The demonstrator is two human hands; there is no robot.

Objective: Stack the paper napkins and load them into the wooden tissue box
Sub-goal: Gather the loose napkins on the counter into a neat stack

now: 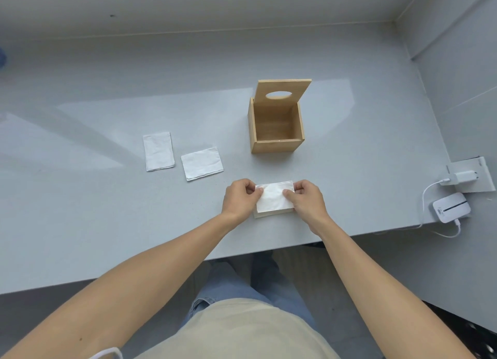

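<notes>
A white folded napkin (273,197) lies near the table's front edge on top of a thin stack of napkins whose lower edge shows beneath it. My left hand (240,198) pinches its left edge and my right hand (306,200) pinches its right edge. Two more folded napkins lie flat to the left: one upright (158,151) and one closer, slightly turned (202,163). The wooden tissue box (277,128) stands behind my hands, empty, its lid with an oval hole (282,91) tipped up at the back.
The grey table (80,210) meets a wall at the back and right. At the right edge sit a white charger on a plate (466,177) and a small white device (451,207) with a cable. My legs show below the table's front edge.
</notes>
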